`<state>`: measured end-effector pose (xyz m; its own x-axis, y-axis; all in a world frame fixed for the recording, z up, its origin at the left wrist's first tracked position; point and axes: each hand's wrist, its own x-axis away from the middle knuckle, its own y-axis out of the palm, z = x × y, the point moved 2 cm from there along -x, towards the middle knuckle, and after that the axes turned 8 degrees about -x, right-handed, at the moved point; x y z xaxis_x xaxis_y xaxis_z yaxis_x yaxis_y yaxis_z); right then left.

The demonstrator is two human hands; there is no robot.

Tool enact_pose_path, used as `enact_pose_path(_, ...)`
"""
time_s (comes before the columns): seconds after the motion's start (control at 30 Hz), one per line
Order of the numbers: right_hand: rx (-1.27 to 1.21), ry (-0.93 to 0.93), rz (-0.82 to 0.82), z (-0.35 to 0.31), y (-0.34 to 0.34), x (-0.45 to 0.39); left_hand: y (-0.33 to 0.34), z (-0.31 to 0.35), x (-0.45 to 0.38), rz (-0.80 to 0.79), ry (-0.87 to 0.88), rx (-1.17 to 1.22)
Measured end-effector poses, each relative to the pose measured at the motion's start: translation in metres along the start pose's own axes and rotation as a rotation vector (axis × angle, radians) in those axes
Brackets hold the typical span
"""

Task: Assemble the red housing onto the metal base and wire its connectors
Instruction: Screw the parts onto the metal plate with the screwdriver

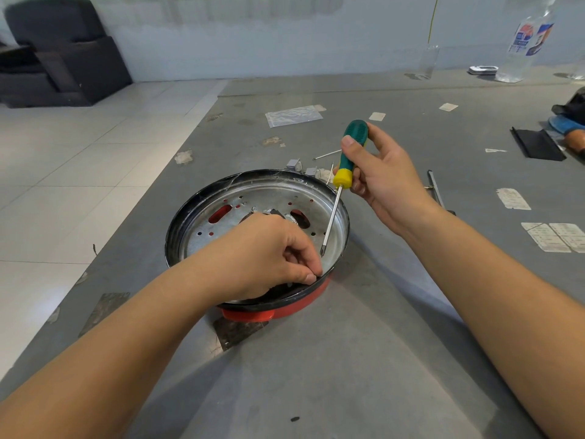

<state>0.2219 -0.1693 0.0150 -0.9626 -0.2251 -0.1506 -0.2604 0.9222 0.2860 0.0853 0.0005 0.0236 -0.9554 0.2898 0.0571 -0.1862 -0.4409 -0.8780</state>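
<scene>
A grey mat [364,359] covers part of a pale tiled floor, strewn with paper scraps, a clear plastic bag [292,115], a water bottle [525,42] near the far wall and a dark armchair [57,52] off in the corner. In the head view, the one view given, the red housing [278,307] lies in the middle of the mat with the round metal base [266,198] nested inside it, its black rim uppermost and the red showing through the plate's slots. The left hand [269,255] is curled at the near rim, thumb and forefinger pinching something small there; what it is I cannot tell. The right hand [383,182] grips the green-and-yellow screwdriver [343,172] by its handle, tip angled down just above the plate near the left fingertips. The stamped plate looks thin, stiff and light, with edges likely sharp; the housing seems rigid plastic. Hold the assembly by its outer rim, away from the cut-outs and wiring.
</scene>
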Motion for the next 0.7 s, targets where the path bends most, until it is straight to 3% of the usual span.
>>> enact_pose_path(0.43, -0.046, -0.041, -0.047, -0.005, 0.004, 0.003, 0.001, -0.008, -0.002, -0.038, -0.06, 0.083)
enact_pose_path(0.7, -0.023, -0.142, -0.214, -0.017, 0.018, 0.019, 0.001, -0.01, -0.001, -0.037, -0.081, 0.122)
